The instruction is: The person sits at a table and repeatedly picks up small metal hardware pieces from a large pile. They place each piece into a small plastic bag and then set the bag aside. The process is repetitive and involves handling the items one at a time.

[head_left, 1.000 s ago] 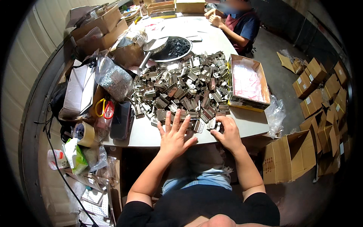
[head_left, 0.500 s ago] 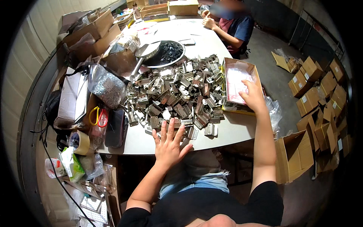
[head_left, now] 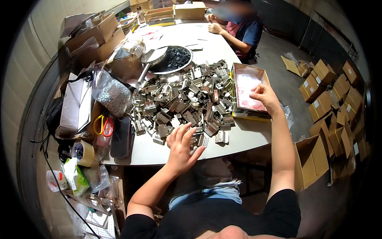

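A big heap of small bent metal brackets (head_left: 187,99) covers the middle of the table. At its near edge hovers my left hand (head_left: 181,149), fingers apart and slightly curled, with no bracket visibly in it. My right hand (head_left: 267,99) is over an open cardboard box (head_left: 234,104) at the table's right edge. Thumb and fingertips are pinched together there, but whatever they may hold is too small to make out. Inside the box lie flat clear plastic bags (head_left: 244,79) with pink-red marks.
Behind the heap stands a metal bowl (head_left: 177,59) of black parts, with a metal scoop (head_left: 155,55). Scissors (head_left: 104,126), a dark phone (head_left: 121,137) and a bag of small hardware (head_left: 113,93) lie left. A co-worker (head_left: 238,34) sits at the far right; cartons (head_left: 318,107) crowd the floor.
My left hand has lifted slightly and turned, its fingers now more curled. The right hand's fingers have gone from spread to pinched above the bags. The whole view has shifted a little.
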Tool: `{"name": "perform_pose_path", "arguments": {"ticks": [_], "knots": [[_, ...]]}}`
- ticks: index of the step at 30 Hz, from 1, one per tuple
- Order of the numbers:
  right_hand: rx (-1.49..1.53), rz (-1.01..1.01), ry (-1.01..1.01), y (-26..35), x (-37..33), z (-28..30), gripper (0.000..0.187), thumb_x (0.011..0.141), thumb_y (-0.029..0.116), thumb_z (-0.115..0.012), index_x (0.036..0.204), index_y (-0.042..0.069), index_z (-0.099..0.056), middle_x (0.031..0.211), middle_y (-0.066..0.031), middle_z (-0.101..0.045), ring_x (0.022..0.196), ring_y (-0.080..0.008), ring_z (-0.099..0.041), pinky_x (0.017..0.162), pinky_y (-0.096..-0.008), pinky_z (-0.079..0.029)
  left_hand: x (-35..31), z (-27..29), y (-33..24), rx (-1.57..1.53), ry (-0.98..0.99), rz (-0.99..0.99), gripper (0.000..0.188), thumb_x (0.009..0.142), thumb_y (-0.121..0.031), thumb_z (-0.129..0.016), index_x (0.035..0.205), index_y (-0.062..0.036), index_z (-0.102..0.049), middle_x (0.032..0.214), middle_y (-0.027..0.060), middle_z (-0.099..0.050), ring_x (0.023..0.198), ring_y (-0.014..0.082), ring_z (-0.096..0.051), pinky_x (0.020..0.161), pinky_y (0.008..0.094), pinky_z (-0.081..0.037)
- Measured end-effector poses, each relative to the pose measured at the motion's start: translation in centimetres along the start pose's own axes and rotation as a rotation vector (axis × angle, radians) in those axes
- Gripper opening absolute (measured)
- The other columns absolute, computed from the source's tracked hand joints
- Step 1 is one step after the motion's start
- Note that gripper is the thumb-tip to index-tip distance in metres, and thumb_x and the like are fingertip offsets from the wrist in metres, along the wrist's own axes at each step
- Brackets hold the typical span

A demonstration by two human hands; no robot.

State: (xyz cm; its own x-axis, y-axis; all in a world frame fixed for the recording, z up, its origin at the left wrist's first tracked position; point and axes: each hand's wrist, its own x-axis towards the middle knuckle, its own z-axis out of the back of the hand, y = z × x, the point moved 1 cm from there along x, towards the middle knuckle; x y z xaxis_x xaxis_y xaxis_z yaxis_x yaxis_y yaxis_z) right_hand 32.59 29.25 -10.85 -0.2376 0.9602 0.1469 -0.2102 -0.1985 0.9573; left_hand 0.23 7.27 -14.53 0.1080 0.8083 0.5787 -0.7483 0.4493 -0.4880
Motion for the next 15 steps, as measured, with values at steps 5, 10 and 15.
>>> {"name": "perform_pose_path", "arguments": {"ticks": [5,10,15], "knots": [[0.313,-0.059,-0.147,0.8,-0.6,0.3,0.012,0.087,-0.001,-0.067,0.091,0.004,-0.057,0.089,-0.0048,-0.065,0.087,-0.0108,-0.063,0.078,-0.0238,-0.052,3.8,-0.5,-0.9,-0.196,0.002,-0.142,0.054,0.081,-0.023,-0.073,0.127,-0.0039,-0.05,0.127,0.0174,-0.053,0.119,0.035,-0.047,0.102,0.0448,-0.034],[0.004,0.129,-0.233,1.5,-1.9,-1.2,0.018,0.084,-0.006,-0.063,0.1,0.001,-0.061,0.096,-0.003,-0.065,0.084,-0.0119,-0.064,0.077,-0.0237,-0.051,7.5,-2.2,-0.3,-0.35,0.049,-0.171,0.042,0.086,-0.023,-0.069,0.119,-0.0011,-0.055,0.117,0.0174,-0.058,0.11,0.0333,-0.054,0.097,0.0416,-0.042],[-0.342,0.292,-0.402,0.9,-1.2,-2.3,0.017,0.078,-0.007,-0.067,0.094,-0.003,-0.067,0.097,-0.0087,-0.063,0.083,-0.0156,-0.066,0.078,-0.0259,-0.053,11.6,-5.1,0.6,-0.398,0.161,-0.081,0.037,0.088,-0.023,-0.066,0.115,0.0004,-0.059,0.111,0.0175,-0.063,0.105,0.0304,-0.061,0.09,0.0388,-0.049]]}}
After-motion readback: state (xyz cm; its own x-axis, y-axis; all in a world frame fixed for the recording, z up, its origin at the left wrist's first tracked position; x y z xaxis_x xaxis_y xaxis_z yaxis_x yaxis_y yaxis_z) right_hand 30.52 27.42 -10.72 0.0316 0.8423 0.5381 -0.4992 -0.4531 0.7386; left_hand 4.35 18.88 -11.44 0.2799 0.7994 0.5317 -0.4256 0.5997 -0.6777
